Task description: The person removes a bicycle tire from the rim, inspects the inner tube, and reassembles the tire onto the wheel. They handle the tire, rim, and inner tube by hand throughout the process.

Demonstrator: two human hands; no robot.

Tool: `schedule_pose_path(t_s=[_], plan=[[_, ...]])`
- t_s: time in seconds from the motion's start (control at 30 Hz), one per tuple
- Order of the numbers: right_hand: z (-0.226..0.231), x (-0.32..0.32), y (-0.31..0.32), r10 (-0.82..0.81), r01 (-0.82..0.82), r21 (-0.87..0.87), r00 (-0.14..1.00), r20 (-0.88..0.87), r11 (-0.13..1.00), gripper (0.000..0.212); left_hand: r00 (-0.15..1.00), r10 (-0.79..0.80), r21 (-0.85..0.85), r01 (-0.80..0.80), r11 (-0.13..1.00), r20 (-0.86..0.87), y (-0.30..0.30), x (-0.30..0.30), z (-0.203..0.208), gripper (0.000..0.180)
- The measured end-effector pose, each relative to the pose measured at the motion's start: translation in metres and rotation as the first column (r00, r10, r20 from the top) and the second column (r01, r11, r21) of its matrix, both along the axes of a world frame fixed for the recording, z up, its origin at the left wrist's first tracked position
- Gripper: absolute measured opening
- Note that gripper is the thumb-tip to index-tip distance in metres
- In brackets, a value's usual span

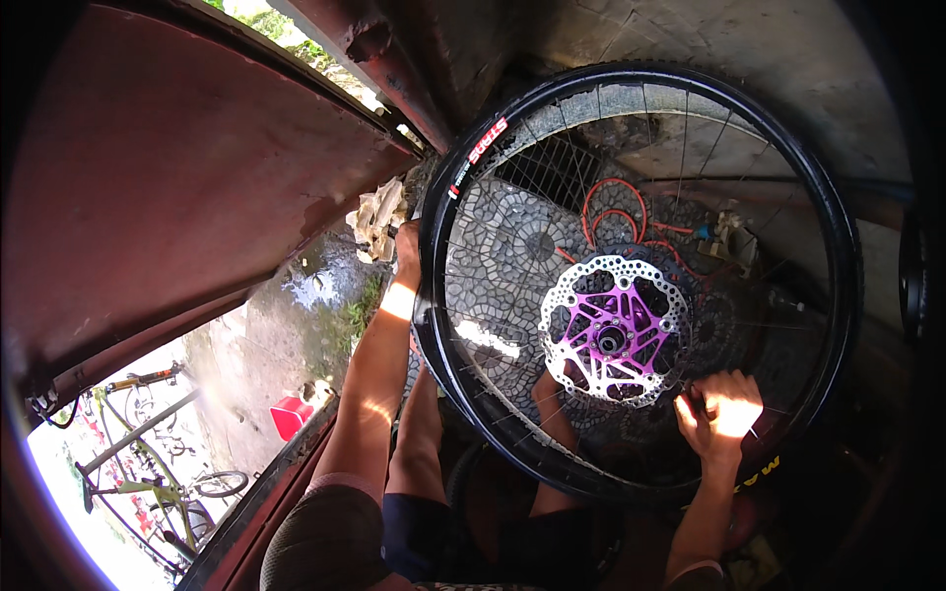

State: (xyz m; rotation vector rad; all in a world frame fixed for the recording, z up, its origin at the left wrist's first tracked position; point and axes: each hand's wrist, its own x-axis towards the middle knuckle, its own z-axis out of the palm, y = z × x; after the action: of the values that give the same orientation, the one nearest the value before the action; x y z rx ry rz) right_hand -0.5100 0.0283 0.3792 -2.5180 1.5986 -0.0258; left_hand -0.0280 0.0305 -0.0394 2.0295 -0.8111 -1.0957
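A bicycle wheel (845, 276) with a black tire stands in front of me, its disc side facing up toward me. At its hub sits a silver brake disc rotor (558, 305) with a purple centre carrier (581, 330). My left hand (407, 254) grips the wheel's left edge; its fingers are partly hidden by the tire. On the lower right, inside the rim and over the spokes, my right hand (724, 406) is closed with the fingers curled. Whatever it pinches is too small or too dark to make out.
An orange hose (616, 182) loops on the stone-mosaic floor (493, 236) behind the spokes, near a drain grate (552, 167). A dark red metal door (187, 177) stands at left. Outside are a red container (290, 418) and a bicycle (148, 483). A wall (788, 59) rises behind the wheel.
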Motion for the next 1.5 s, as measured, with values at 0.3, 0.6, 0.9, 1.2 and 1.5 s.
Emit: schedule_pose_path(t_s=[0.3,0.6,0.9,1.2,1.5], plan=[[-0.009,-0.011,0.011,-0.042,0.042,0.019,0.999,-0.014,0.999,0.031,0.939,-0.066,-0.025,0.079,0.997,0.336,-0.024,-0.019,0.073,0.024],[-0.015,-0.024,0.011,-0.042,0.049,-0.059,0.994,0.104,0.997,0.029,0.993,-0.107,-0.145,0.114,0.983,0.054,-0.013,0.007,0.066,0.033],[0.026,-0.054,0.032,-0.097,0.093,-0.122,0.995,-0.022,0.988,0.020,0.694,0.526,0.224,-0.483,0.846,-0.491,0.052,0.047,0.114,0.107],[0.017,-0.064,0.023,-0.126,0.144,-0.057,0.962,0.241,0.988,0.022,-0.064,-0.088,-0.089,0.015,0.996,-0.994,0.084,-0.060,0.107,0.110],[-0.063,-0.077,0.042,-0.304,0.317,0.058,0.820,0.485,0.947,0.033,0.895,-0.180,-0.063,0.169,0.984,-0.409,0.011,0.032,0.267,0.087]])
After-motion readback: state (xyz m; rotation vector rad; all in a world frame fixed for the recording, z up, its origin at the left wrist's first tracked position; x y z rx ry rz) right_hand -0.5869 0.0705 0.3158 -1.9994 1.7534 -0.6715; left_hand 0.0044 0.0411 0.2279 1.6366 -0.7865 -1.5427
